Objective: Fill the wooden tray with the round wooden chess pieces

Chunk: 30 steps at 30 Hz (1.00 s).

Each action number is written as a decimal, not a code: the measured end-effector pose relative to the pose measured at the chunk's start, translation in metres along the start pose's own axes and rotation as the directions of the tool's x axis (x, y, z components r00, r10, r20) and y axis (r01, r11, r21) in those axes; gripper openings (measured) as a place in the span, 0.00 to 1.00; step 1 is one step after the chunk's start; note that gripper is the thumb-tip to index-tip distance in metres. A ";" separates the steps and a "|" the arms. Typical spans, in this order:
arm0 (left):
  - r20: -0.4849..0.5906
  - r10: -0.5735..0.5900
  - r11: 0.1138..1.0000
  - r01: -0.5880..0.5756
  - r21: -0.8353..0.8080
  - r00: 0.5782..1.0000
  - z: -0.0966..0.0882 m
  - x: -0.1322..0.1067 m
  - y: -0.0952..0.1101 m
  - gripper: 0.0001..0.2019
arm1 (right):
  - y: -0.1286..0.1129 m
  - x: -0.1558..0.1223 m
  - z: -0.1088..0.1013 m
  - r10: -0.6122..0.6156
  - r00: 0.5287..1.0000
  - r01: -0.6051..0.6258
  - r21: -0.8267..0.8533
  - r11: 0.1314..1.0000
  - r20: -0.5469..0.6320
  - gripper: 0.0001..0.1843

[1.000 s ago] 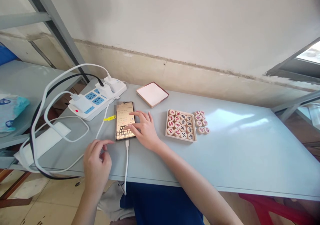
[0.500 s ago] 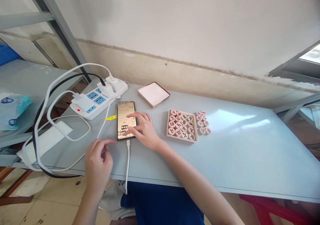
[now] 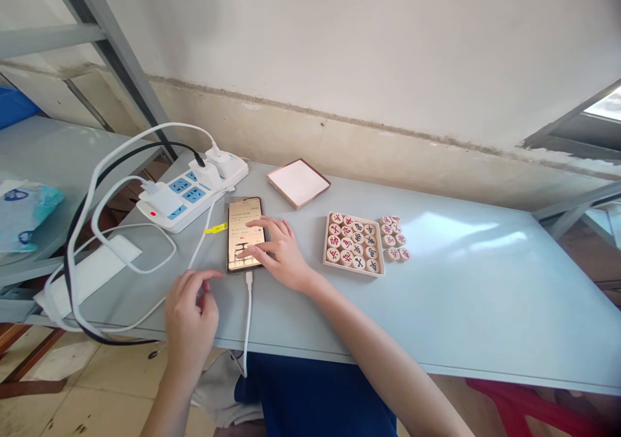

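Observation:
A smartphone (image 3: 241, 220) lies face up on the grey table with its screen lit and a white charging cable (image 3: 249, 301) plugged into its lower end. My right hand (image 3: 281, 253) is over the phone's right side, fingers apart and holding nothing; the thumb and index finger are over the screen. Near the phone's lower left corner is my left hand (image 3: 191, 304), its index finger stretched toward the corner, the other fingers loosely bent and the thumb apart. Nothing shows in it. A yellow tag (image 3: 216, 228) sticks out beside the phone's left edge.
To the right, an open box (image 3: 380, 243) holds rows of Chinese chess pieces, with several loose pieces (image 3: 395, 238) beside it. A box lid (image 3: 299, 182) lies farther back. A power strip (image 3: 194, 193) with looping cables and a tissue pack (image 3: 29, 214) are at the left.
The phone screen's lower part shows a different picture. Both hands stay almost in the same place.

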State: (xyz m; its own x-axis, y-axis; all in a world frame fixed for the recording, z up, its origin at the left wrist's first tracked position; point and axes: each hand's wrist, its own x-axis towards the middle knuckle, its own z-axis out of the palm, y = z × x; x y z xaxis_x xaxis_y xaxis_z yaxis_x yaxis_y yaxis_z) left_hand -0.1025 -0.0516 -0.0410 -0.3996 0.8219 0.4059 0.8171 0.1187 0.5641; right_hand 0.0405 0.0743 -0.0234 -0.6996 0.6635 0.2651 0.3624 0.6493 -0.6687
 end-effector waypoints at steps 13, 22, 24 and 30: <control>0.014 -0.013 1.000 0.013 -0.007 1.000 -0.001 0.000 0.001 0.15 | 0.000 0.000 0.000 0.034 0.999 -0.034 -0.012 0.999 0.018 0.16; 0.015 -0.028 1.000 0.028 -0.004 1.000 -0.001 0.000 0.002 0.13 | -0.006 -0.002 -0.001 -0.046 0.994 0.055 -0.097 0.994 0.096 0.15; 0.015 -0.025 1.000 0.025 -0.005 1.000 -0.001 0.000 0.002 0.14 | -0.006 -0.002 0.001 -0.044 0.992 0.058 -0.120 0.991 0.115 0.15; 0.012 -0.007 1.000 0.007 -0.008 1.000 0.000 0.001 0.002 0.15 | -0.003 -0.001 0.003 -0.001 0.996 0.013 -0.132 0.991 0.090 0.18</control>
State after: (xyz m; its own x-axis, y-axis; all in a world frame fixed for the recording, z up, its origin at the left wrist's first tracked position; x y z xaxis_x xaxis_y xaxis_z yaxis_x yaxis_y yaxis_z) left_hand -0.1009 -0.0508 -0.0392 -0.4002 0.8277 0.3934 0.8109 0.1198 0.5728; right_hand 0.0381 0.0701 -0.0238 -0.7528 0.6264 0.2022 0.4311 0.7013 -0.5677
